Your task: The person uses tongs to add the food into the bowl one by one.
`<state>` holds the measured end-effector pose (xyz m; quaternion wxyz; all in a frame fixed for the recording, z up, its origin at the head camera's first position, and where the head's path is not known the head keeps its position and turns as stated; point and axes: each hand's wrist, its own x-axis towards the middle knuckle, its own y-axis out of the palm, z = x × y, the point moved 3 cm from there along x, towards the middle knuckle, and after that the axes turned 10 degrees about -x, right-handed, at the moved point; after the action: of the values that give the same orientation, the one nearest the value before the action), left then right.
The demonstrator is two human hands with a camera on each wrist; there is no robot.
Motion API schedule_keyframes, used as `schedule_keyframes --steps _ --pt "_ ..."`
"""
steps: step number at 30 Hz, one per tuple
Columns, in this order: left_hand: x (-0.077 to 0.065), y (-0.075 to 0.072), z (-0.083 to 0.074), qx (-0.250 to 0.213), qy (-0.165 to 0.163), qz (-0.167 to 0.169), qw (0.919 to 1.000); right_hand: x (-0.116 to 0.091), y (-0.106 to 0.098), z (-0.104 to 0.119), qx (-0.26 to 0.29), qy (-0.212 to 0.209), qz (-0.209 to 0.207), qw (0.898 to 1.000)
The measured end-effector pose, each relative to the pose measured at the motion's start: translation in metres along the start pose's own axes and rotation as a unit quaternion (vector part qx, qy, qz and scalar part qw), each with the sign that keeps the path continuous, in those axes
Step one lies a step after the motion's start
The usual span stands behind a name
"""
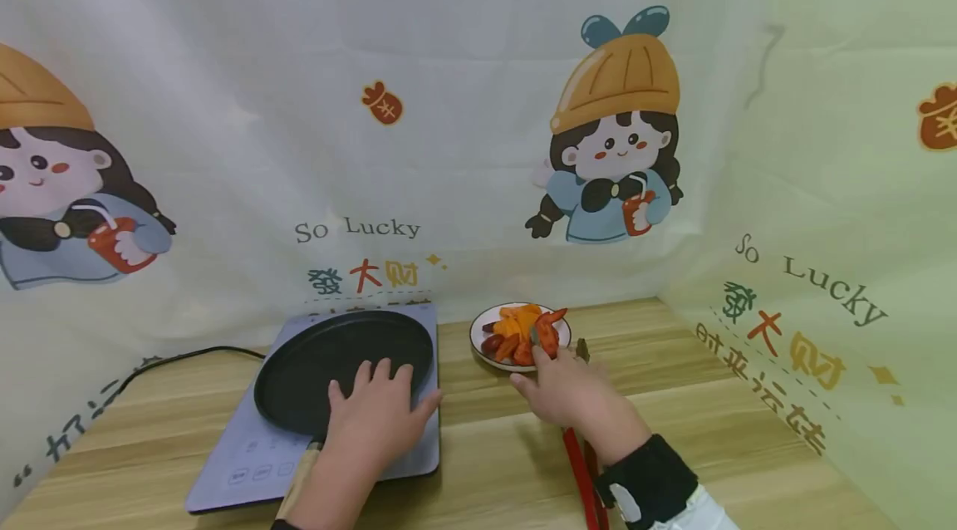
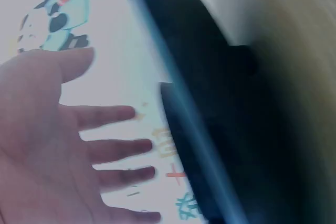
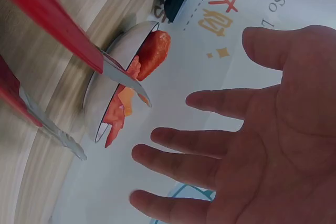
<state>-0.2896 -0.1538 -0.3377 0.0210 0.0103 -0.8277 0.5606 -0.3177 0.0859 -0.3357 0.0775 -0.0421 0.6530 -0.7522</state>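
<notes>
My left hand [image 1: 377, 422], fingers spread, hovers over a black frying pan [image 1: 299, 372] and its pale handle [image 1: 301, 476]. The pan sits on a flat induction cooktop [image 1: 232, 451]. In the left wrist view the palm [image 2: 42, 150] faces the camera and grips nothing. My right hand [image 1: 576, 393] is held out above red-handled tongs [image 1: 579, 476], near a white dark-rimmed plate [image 1: 478, 347]. On the plate lie orange pieces [image 1: 516, 321] and reddish wing-like pieces [image 1: 548, 335]. The right wrist view shows straight fingers apart from the tongs' metal tips [image 3: 126, 77].
A black cord [image 1: 202, 349] runs left from behind the cooktop over the wooden table [image 1: 486, 463]. A white printed cloth [image 1: 463, 139] hangs behind the table, and another cloth side [image 1: 845, 206] stands at the right.
</notes>
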Motion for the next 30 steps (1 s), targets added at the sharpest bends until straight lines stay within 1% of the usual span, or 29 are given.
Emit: schedule_keyframes --steps 4,6,10,13,15,17,20,23,27,30 --pt "-0.011 -0.012 -0.006 0.007 -0.019 0.004 0.9998 0.001 -0.002 -0.002 -0.011 -0.001 -0.001 1.0" --pt "-0.016 -0.016 -0.01 0.011 -0.026 0.012 0.9995 0.001 -0.003 -0.004 -0.012 -0.002 0.002 1.0" --pt "-0.026 -0.02 -0.014 0.01 -0.042 0.039 0.9983 0.0 -0.003 -0.006 -0.013 -0.002 0.007 1.0" --pt "-0.033 -0.021 -0.011 0.017 -0.045 0.049 0.9976 0.0 0.001 -0.007 -0.032 -0.007 0.0 0.999" --pt "-0.037 -0.02 -0.003 0.028 -0.045 0.047 0.9975 -0.002 0.006 -0.008 -0.046 -0.009 0.0 0.999" --pt "-0.041 -0.02 0.007 0.041 -0.045 0.043 0.9972 -0.003 0.012 -0.008 -0.058 -0.011 0.0 0.998" --pt "-0.043 -0.019 0.026 0.05 -0.057 0.05 0.9958 -0.004 0.019 -0.009 -0.06 -0.005 -0.001 0.998" --pt "-0.046 -0.018 0.042 0.047 -0.058 0.062 0.9953 -0.004 0.025 -0.013 -0.068 -0.002 -0.007 0.998" --pt "-0.05 -0.018 0.056 0.036 -0.048 0.077 0.9952 -0.006 0.033 -0.019 -0.074 -0.002 -0.002 0.997" --pt "-0.053 -0.018 0.065 0.017 -0.061 0.098 0.9932 -0.006 0.037 -0.024 -0.06 0.005 0.011 0.998"
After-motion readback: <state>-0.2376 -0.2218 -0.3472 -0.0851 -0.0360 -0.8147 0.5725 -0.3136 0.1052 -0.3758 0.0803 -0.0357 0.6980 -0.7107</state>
